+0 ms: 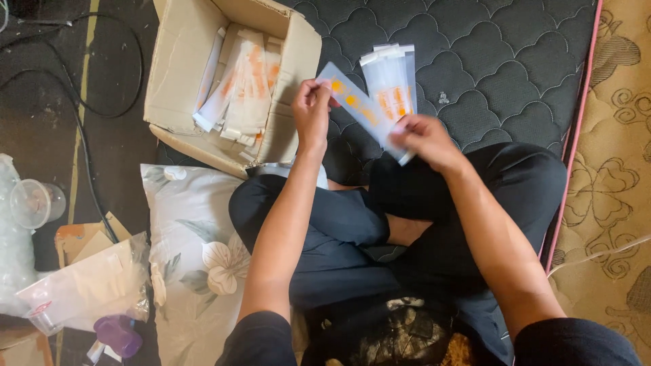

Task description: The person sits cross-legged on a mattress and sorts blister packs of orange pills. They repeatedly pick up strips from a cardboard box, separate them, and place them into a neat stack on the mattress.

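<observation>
My left hand [312, 108] pinches the upper end of a long clear plastic sleeve with orange print [356, 105]. My right hand [424, 139] grips its lower end, so the sleeve stretches slantwise between both hands above my crossed legs. Just behind it, a small stack of the same sleeves [392, 85] lies on the dark quilted mattress [502, 61]. An open cardboard box [183, 68] to the left of my left hand holds several more of these sleeves [241, 85].
A floral pillow [190, 257] lies by my left knee. Clear plastic bags [88, 285], a plastic cup [30, 202] and a purple cap [116, 333] sit on the dark floor at left, with black cables [81, 108]. A beige patterned rug [610, 190] borders the mattress at right.
</observation>
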